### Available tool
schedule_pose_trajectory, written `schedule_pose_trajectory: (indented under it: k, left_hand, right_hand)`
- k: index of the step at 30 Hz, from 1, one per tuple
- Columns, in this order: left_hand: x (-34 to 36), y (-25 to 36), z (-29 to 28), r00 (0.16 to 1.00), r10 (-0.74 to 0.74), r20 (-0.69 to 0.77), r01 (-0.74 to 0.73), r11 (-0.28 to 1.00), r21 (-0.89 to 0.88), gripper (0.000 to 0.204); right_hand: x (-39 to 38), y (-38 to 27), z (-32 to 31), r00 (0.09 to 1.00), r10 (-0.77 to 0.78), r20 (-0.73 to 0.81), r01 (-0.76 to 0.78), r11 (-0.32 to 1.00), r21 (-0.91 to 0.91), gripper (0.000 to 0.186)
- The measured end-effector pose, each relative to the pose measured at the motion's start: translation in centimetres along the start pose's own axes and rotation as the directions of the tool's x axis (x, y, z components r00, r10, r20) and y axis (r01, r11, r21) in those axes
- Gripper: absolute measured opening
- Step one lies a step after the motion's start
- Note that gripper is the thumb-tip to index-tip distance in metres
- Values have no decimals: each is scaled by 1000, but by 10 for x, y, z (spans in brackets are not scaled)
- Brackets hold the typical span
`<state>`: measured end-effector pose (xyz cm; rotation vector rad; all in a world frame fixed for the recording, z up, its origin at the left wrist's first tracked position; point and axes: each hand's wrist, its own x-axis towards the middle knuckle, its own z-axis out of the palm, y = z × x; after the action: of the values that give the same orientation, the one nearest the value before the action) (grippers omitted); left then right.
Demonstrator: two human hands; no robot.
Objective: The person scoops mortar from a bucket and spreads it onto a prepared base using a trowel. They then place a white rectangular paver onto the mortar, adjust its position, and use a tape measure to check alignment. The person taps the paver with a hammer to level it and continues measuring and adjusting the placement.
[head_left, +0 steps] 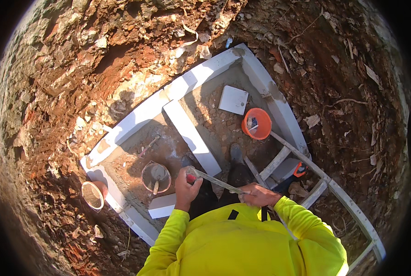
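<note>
My left hand [186, 187] is closed around the red end of a long, narrow grey strip [220, 183]. The strip slants down across my front to my right hand [259, 195], whose fingers pinch its other end. Whether it is a tape, a rule or a blade I cannot make out. Left of my left hand stands a bucket [150, 171] of grey mortar with a trowel in it. A white block [162, 205] lies just below that bucket. Beyond my hands, a long white block [192, 137] runs across the floor inside a low white block wall [139, 116].
An orange bucket [262, 130] with things inside stands by a loose white block [233, 100]. A ladder [327, 177] leans at my right, beside an orange-and-dark tool [300, 170]. Another bucket [94, 195] sits outside the wall. Rough earth banks [348, 92] rise around.
</note>
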<state>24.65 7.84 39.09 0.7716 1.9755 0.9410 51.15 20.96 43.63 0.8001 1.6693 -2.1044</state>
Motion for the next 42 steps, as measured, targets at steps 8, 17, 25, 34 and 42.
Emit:
schedule_pose_trajectory:
  k: [8, 17, 25, 34, 42]
  left_hand:
    - [-6, 8, -77, 914, 359, 190, -334, 931, -151, 21]
    - [43, -9, -64, 697, 361, 619, -480, 877, 29, 33]
    - [20, -13, -34, 746, 128, 654, -390, 879, 274, 30]
    - [4, -74, -66, 796, -19, 605, -294, 862, 413, 28]
    - [51, -97, -99, 740, -57, 670, -173, 947, 271, 32]
  right_hand:
    - [-84, -27, 154, 783, -330, -528, 333, 938, -93, 33]
    - [-223, -89, 296, 35, -121, -992, 657, 751, -69, 32]
    - [-306, -95, 400, -948, 60, -313, 299, 503, -811, 35]
    - [-406, -118, 513, -995, 36, 97, -50, 657, -752, 38]
    - [-410, -114, 569, -988, -87, -129, 32, 698, -716, 38]
